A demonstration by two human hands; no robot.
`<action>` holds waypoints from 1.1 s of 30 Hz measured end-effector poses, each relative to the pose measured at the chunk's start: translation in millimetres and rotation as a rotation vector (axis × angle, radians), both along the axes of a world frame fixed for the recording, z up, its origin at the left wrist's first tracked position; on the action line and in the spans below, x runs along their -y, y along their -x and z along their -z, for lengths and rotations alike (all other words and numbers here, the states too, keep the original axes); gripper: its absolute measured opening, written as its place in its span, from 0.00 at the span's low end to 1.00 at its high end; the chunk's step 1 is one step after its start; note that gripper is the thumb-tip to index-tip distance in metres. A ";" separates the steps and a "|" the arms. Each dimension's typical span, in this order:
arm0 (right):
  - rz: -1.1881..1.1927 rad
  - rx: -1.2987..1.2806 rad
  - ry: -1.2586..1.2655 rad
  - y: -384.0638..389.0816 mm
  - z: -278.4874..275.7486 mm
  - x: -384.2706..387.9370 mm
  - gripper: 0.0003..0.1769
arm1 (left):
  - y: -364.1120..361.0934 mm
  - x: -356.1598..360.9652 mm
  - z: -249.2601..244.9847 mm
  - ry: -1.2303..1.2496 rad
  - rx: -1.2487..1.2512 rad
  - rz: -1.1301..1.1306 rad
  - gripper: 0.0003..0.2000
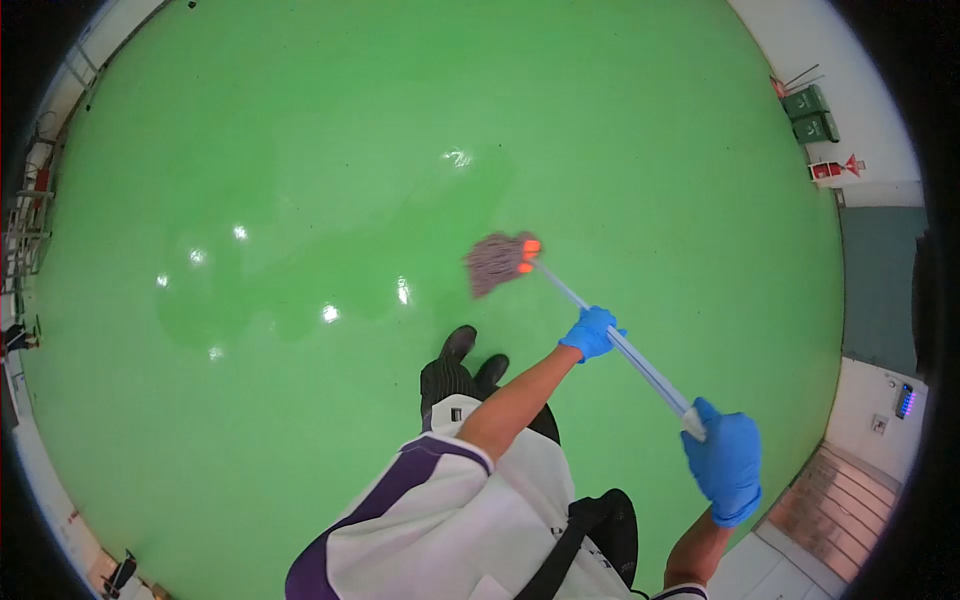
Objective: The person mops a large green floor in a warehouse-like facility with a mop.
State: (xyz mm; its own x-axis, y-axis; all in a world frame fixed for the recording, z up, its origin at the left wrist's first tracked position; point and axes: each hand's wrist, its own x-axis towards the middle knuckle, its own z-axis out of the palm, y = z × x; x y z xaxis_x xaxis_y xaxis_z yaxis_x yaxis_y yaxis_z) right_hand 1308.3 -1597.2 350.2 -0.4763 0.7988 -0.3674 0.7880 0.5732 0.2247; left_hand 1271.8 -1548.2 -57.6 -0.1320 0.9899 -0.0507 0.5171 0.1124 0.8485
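Observation:
A string mop (494, 264) with greyish-brown strands and an orange clamp lies against the green floor, slightly blurred, ahead of my shoes. Its pale blue handle (650, 374) slants down to the right, towards my body. My left hand (592, 333), in a blue glove, is wrapped round the lower part of the handle. At the handle's top end, my right hand (724, 458) is closed round it, also in a blue glove. Both arms reach out to the right of my torso.
Darker wet-looking patches and bright reflections mark the green floor (330, 120). Green bins (812, 115) and a red item (828, 170) stand along the right wall. Metal racks (30, 225) line the left side. My dark shoes (460, 343) are below the mop.

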 end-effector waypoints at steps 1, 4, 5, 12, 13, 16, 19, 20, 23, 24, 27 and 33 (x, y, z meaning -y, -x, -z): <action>-0.015 -0.029 0.005 4.9 11.7 6.7 0.11 | 5.2 -6.5 0.7 -0.072 0.049 0.107 0.15; 0.028 -0.096 0.043 -10.8 13.3 -12.0 0.12 | -3.0 -24.8 1.1 -0.097 0.084 0.248 0.13; 0.087 -0.143 0.084 -15.0 7.7 -19.7 0.12 | -2.1 -25.4 0.1 -0.041 0.062 0.283 0.13; 0.154 -0.249 0.320 -89.8 24.4 -176.2 0.10 | 7.1 -92.9 -16.8 0.221 -0.091 0.147 0.12; 0.147 -0.319 0.302 -100.1 40.3 -195.3 0.10 | 4.1 -101.2 -6.6 0.141 -0.175 0.031 0.13; 0.090 -0.365 0.231 -158.8 94.5 -269.2 0.10 | -32.6 -157.5 41.2 0.019 -0.274 -0.169 0.15; 0.030 -0.287 0.183 -219.5 98.7 -355.0 0.13 | -94.9 -241.8 56.9 0.093 -0.340 -0.171 0.16; 0.038 -0.227 0.217 -237.1 91.6 -368.5 0.14 | -123.4 -258.7 59.6 0.047 -0.298 -0.166 0.16; 0.052 -0.197 0.101 -279.7 45.2 -401.8 0.16 | -201.4 -319.1 32.8 -0.058 -0.173 -0.126 0.17; 0.043 -0.201 0.111 -292.1 29.6 -418.2 0.16 | -232.8 -349.7 26.3 -0.013 -0.169 -0.051 0.17; 0.151 -0.094 -0.001 -311.6 8.3 -446.0 0.15 | -302.5 -412.5 7.8 -0.144 -0.043 0.018 0.16; 0.176 -0.132 -0.065 -332.4 6.2 -484.8 0.12 | -305.4 -458.0 -15.6 0.076 0.044 0.367 0.11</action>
